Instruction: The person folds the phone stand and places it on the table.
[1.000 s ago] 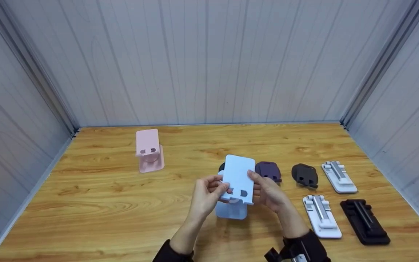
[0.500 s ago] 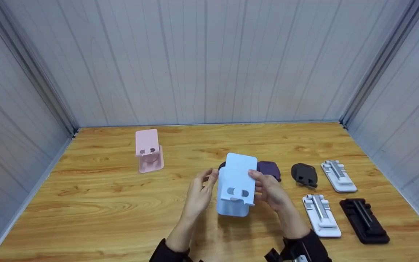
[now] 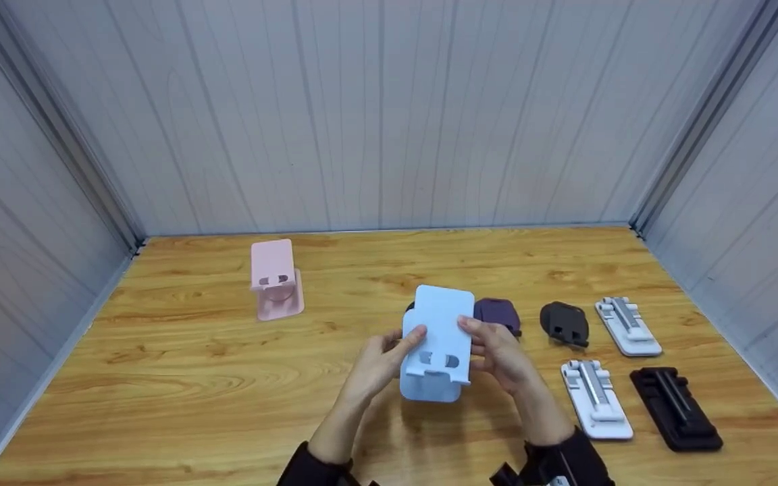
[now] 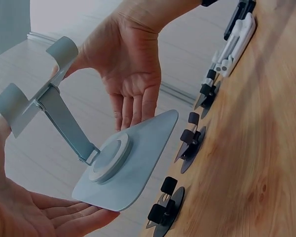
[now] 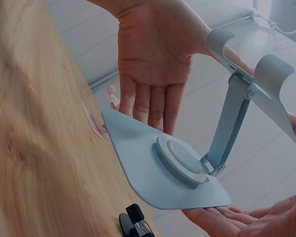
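Note:
A light blue phone stand [image 3: 444,317] is held up off the table between both hands, its arm unfolded between the base and the upper plate. My left hand [image 3: 374,368] grips it from the left, thumb on the upper plate and fingers by the base. On the other side my right hand [image 3: 502,354] grips it, its thumb on the plate's right edge. In the left wrist view the round pivot [image 4: 108,155] shows on the base [image 4: 153,136]. Both hooked lips [image 5: 274,71] of the plate show in the right wrist view.
A pink phone stand [image 3: 273,260] stands unfolded at the back left. Folded stands lie to the right: purple [image 3: 499,315], dark grey [image 3: 566,324], white [image 3: 629,327], another white [image 3: 597,399] and black [image 3: 677,409]. One more dark stand [image 4: 166,207] sits behind the blue one.
My left hand came off the light blue phone stand, then took hold of it again with the thumb higher on the plate. My right hand has kept its grip.

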Available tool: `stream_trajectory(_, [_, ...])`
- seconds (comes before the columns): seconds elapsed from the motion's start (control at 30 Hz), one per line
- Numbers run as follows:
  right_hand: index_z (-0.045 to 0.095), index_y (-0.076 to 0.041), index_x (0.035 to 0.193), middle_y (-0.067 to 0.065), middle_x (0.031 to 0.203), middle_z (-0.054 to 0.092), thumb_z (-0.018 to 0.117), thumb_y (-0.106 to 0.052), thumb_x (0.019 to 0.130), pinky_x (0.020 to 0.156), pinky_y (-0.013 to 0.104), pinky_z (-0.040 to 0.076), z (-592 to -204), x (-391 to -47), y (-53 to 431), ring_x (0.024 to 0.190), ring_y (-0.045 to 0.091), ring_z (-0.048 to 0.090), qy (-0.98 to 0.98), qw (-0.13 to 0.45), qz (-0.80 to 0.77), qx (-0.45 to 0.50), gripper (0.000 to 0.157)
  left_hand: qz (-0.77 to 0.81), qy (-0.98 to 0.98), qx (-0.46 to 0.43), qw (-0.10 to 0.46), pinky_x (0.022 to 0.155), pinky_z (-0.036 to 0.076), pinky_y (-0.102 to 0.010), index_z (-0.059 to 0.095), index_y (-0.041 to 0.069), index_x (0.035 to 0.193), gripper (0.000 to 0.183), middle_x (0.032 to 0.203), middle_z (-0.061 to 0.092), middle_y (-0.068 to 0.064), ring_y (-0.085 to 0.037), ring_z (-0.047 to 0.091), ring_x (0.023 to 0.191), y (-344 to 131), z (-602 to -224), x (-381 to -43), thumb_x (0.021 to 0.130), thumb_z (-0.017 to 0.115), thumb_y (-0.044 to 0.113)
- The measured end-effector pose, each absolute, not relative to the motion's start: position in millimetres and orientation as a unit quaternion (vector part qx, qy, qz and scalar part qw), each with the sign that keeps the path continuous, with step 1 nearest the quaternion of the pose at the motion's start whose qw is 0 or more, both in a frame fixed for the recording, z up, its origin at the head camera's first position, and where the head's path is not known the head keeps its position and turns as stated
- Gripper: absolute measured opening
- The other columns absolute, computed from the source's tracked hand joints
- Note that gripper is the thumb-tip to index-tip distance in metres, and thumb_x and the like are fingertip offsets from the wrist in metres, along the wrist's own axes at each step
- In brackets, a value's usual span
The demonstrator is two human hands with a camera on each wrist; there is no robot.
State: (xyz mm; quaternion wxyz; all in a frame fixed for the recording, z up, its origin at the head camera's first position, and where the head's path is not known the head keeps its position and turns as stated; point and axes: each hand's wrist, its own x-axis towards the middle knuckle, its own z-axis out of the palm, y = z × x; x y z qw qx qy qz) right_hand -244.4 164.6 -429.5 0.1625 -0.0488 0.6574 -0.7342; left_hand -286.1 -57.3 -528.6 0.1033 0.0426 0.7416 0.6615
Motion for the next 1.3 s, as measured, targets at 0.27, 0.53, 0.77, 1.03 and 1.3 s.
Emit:
stream_trajectory(0.27, [0.065,0.006,0.127,0.0,0.098,0.077,0.061,-0.036,0.1,0.079,0.026,0.065,-428,-244,162,0.091,0.01,0.073,0.668,0.134,-0.731,-0.036,0.05,0.681,0.726,0.003,0.091,0.084,0.066,-0.037,0.068,-0.003,0.145,0.081,0.122,0.079,-0.009,-0.024,0.075,0.108,-53,-540,-294,0.1,0.074,0.064])
stream_trajectory(0.53, [0.056,0.019,0.137,0.003,0.098,0.077,0.062,-0.034,0.097,0.077,0.027,0.064,-424,-240,157,0.09,0.011,0.073,0.681,0.092,-0.726,-0.021,0.066,0.7,0.709,0.048,0.064,0.077,0.065,-0.034,0.066,-0.012,0.141,0.077,0.115,0.08,-0.013,-0.023,0.076,0.102,-52,-501,-268,0.101,0.075,0.053])
stream_trajectory(0.77, [0.057,0.021,0.139,0.004,0.099,0.077,0.062,-0.031,0.097,0.076,0.027,0.065,-424,-240,156,0.089,0.012,0.073,0.684,0.079,-0.725,-0.014,0.066,0.681,0.729,0.044,0.05,0.079,0.061,-0.03,0.059,-0.025,0.137,0.069,0.123,0.075,-0.029,-0.032,0.074,0.11,-47,-430,-224,0.104,0.063,0.035])
stream_trajectory(1.03, [0.058,0.02,0.138,0.004,0.1,0.078,0.061,-0.028,0.098,0.076,0.027,0.065,-423,-240,157,0.089,0.011,0.074,0.683,0.08,-0.726,-0.017,0.062,0.7,0.712,0.041,0.03,0.081,0.067,-0.038,0.072,-0.012,0.132,0.072,0.11,0.081,-0.012,-0.025,0.077,0.103,-46,-504,-266,0.1,0.076,0.052])
stream_trajectory(1.3, [0.067,0.013,0.128,0.002,0.096,0.078,0.062,-0.026,0.099,0.075,0.026,0.065,-424,-241,160,0.087,0.011,0.075,0.676,0.083,-0.732,-0.022,0.049,0.697,0.715,0.04,0.036,0.081,0.065,-0.034,0.063,-0.024,0.133,0.064,0.116,0.078,-0.025,-0.028,0.074,0.106,-45,-433,-224,0.102,0.068,0.032])
